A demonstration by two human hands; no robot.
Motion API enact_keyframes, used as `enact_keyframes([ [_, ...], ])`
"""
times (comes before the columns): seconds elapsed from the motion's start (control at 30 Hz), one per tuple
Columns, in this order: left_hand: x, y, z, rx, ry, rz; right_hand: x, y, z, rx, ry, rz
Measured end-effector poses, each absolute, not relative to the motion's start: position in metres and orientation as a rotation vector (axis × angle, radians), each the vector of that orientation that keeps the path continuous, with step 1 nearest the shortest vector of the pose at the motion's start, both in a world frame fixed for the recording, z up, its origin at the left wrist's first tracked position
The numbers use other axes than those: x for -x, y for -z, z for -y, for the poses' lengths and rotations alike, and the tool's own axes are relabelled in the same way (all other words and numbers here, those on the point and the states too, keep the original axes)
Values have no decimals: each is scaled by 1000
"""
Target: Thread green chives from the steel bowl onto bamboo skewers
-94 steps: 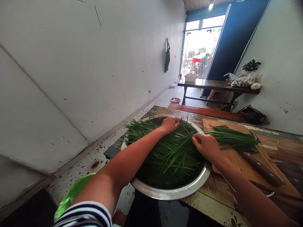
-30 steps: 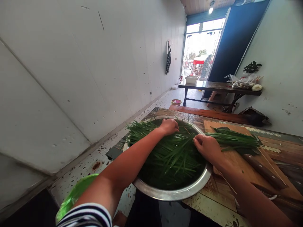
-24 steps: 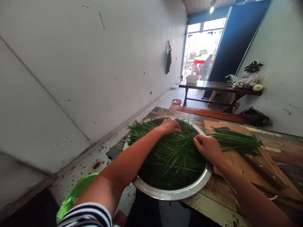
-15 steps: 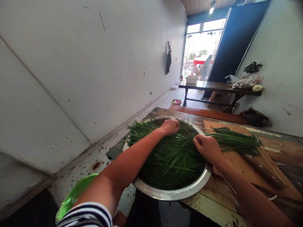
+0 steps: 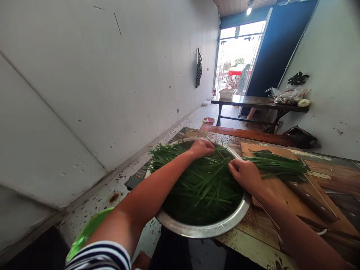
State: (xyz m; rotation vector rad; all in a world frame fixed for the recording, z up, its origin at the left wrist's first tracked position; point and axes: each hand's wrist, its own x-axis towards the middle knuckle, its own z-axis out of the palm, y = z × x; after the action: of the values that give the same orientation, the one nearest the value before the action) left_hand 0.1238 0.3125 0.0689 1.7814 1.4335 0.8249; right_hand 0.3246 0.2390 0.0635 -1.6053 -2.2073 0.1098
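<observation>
A wide metal basin [image 5: 197, 231] holds a mass of long green chives [image 5: 208, 183], some spilling over its left rim. Across the basin, at its far side, reaches my left hand [image 5: 201, 148], its fingers pinched together on chives. My right hand [image 5: 244, 173] is over the basin's right rim, thumb and forefinger closed on chive ends. A thin stick-like strand shows between the two hands; I cannot tell which hand, if either, holds it. The fingertips partly hide what they grip.
Right of the basin, a wooden cutting board [image 5: 277, 193] carries a bunch of chives [image 5: 277, 165] and a knife [image 5: 312, 202]. Thin sticks [image 5: 270, 216] lie beside the board. A green-lined bin [image 5: 87, 232] stands at lower left. Farther off are a bench [image 5: 242, 135] and a dark table [image 5: 253, 100].
My left hand's fingers have straightened slightly and point more to the right, still pinched. My right hand stays almost in place. The whole view has shifted a little.
</observation>
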Motion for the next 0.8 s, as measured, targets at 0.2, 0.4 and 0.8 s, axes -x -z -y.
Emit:
enact_keyframes([
  [0.2,-125,-69,-311,-1797,-807,-1452,-325,-63,-239,1605,-100,2198],
  [0.4,-124,-68,-310,-1800,-802,-1419,-325,-62,-240,1603,-57,2200],
  [0.8,-133,-101,-285,-2286,-487,-1075,-326,-61,-241,1577,-90,2172],
])
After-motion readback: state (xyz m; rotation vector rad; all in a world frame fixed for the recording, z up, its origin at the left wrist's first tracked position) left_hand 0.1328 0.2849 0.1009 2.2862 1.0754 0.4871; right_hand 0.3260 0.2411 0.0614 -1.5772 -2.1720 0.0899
